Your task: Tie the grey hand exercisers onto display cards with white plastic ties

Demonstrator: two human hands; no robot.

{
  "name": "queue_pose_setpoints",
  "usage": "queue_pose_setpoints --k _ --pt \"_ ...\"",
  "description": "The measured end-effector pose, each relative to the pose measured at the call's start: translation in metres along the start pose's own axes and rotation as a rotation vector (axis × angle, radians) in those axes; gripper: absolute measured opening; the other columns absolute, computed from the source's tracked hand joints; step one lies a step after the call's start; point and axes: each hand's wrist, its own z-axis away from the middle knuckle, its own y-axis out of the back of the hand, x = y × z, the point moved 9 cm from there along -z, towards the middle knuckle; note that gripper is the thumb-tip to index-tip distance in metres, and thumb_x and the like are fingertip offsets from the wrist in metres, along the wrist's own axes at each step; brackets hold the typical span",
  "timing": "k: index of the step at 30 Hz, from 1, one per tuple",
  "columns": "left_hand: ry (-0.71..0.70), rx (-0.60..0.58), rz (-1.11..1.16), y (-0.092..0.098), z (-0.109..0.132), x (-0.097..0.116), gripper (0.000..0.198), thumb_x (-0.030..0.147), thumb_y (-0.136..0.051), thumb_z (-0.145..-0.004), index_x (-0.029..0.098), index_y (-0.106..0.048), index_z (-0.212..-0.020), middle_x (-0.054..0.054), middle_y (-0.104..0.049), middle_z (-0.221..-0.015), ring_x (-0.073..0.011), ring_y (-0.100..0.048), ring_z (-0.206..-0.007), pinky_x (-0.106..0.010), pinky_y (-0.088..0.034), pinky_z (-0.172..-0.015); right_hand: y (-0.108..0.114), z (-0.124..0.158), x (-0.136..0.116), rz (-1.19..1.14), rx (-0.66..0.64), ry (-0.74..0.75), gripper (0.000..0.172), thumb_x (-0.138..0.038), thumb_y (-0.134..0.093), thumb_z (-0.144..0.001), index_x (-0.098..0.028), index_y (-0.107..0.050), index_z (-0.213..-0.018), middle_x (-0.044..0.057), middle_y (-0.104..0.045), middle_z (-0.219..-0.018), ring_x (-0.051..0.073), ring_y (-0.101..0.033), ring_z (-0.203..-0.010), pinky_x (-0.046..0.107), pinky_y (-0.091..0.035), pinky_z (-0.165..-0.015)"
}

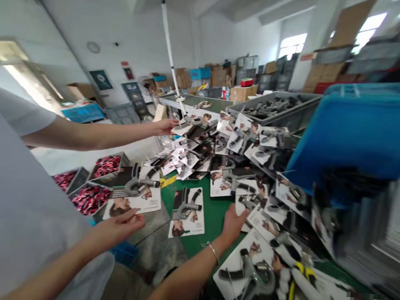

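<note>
My left hand (233, 223), with a bracelet on the wrist, closes on the edge of a carded hand grip strengthener (250, 201) in the heap. At lower right, my right hand (283, 285), in a white glove, is wrapped round pliers (291, 293) with yellow and black handles; their jaws are hard to make out. Between my hands lies another carded grip strengthener (250, 276), a thin tie tail sticking up from it. One more carded strengthener (187, 212) lies flat on the green table (212, 211), left of my left hand.
On the left, a co-worker in white holds a carded grip strengthener (140, 187) near me and reaches into the heap (185, 160) with the other hand (167, 126). A blue crate (369, 132) stands right; a grey bin (273, 109) sits behind. Bins of pink-black parts (90, 199) stand lower left.
</note>
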Motion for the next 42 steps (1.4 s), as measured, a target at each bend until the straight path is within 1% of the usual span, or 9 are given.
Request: queue_pose_setpoints --k 4,10,15,19,23,30,37,40,42 --pt "-0.041 0.024 -0.021 -0.01 -0.014 -0.01 0.035 0.035 -0.059 -0.095 0.018 -0.059 -0.125 -0.011 -0.06 -0.127 -0.0231 -0.063 -0.107 -0.044 -0.055 -0.09 0.014 -0.009 -0.005 -0.047 0.099 0.073 0.031 -0.039 -0.069 -0.089 -0.024 -0.064 -0.115 0.007 -0.069 -0.106 0.025 -0.068 -0.089 0.038 -0.059 -0.067" --pt "-0.107 0.134 -0.104 0.004 -0.025 -0.018 0.033 0.039 -0.065 -0.09 0.013 -0.064 -0.11 -0.01 -0.068 -0.109 -0.0236 -0.065 -0.1 -0.043 -0.052 -0.09 0.011 -0.022 0.005 -0.156 0.055 0.081 0.023 -0.037 -0.075 -0.081 -0.022 -0.065 -0.096 0.003 -0.07 -0.075 0.017 -0.063 -0.055 0.029 -0.052 -0.048" --pt "-0.148 0.17 -0.13 0.007 -0.023 -0.012 0.034 0.044 -0.069 -0.085 0.014 -0.067 -0.1 -0.009 -0.071 -0.099 -0.0257 -0.065 -0.099 -0.04 -0.048 -0.093 0.013 -0.026 0.007 -0.218 -0.01 0.084 0.027 -0.04 -0.075 -0.08 -0.023 -0.065 -0.097 0.003 -0.07 -0.074 0.018 -0.064 -0.055 0.029 -0.052 -0.047" --pt "-0.131 0.151 -0.139 0.003 -0.02 -0.008 0.033 0.036 -0.063 -0.093 0.014 -0.062 -0.117 -0.009 -0.065 -0.117 -0.0227 -0.064 -0.103 -0.045 -0.053 -0.091 0.016 -0.025 0.008 -0.237 -0.01 0.087 0.027 -0.04 -0.074 -0.081 -0.023 -0.065 -0.1 0.003 -0.071 -0.077 0.019 -0.066 -0.058 0.031 -0.055 -0.052" --pt "-0.089 0.167 -0.11 0.002 -0.015 -0.007 0.033 0.035 -0.057 -0.096 0.019 -0.059 -0.125 -0.011 -0.06 -0.128 -0.0222 -0.063 -0.106 -0.043 -0.055 -0.09 0.011 -0.023 0.005 -0.207 -0.014 0.083 0.029 -0.043 -0.074 -0.082 -0.023 -0.064 -0.1 0.003 -0.07 -0.075 0.019 -0.065 -0.053 0.028 -0.05 -0.042" --pt "-0.073 0.168 -0.115 0.006 -0.013 -0.007 0.032 0.036 -0.059 -0.095 0.021 -0.06 -0.124 -0.01 -0.061 -0.128 -0.0232 -0.062 -0.107 -0.043 -0.056 -0.089 0.009 -0.021 0.005 -0.181 0.042 0.046 0.033 -0.038 -0.075 -0.08 -0.024 -0.065 -0.108 0.004 -0.07 -0.075 0.02 -0.066 -0.054 0.029 -0.053 -0.045" --pt "-0.073 0.129 -0.173 -0.008 -0.014 0.007 0.029 0.032 -0.062 -0.094 0.014 -0.062 -0.116 -0.01 -0.065 -0.116 -0.0218 -0.064 -0.104 -0.044 -0.054 -0.091 0.022 -0.03 0.015 -0.243 0.037 0.025 0.042 -0.035 -0.081 -0.073 -0.023 -0.066 -0.11 0.003 -0.069 -0.073 0.019 -0.064 -0.053 0.03 -0.052 -0.046" --pt "-0.051 0.094 -0.177 0.034 0.015 0.035 0.035 0.035 -0.061 -0.094 0.015 -0.059 -0.123 -0.01 -0.062 -0.123 -0.023 -0.064 -0.105 -0.044 -0.055 -0.088 0.026 -0.03 0.013 -0.195 0.096 0.023 0.05 -0.034 -0.083 -0.071 -0.021 -0.065 -0.115 0.002 -0.067 -0.07 0.018 -0.062 -0.053 0.031 -0.053 -0.049" --pt "-0.033 0.11 -0.172 0.103 0.047 0.057 0.035 0.036 -0.061 -0.094 0.016 -0.06 -0.123 -0.009 -0.062 -0.124 -0.0246 -0.063 -0.106 -0.043 -0.056 -0.088 0.029 -0.027 0.01 -0.115 0.146 0.037 0.049 -0.036 -0.083 -0.071 -0.02 -0.065 -0.114 0.002 -0.067 -0.071 0.019 -0.062 -0.054 0.033 -0.053 -0.048"
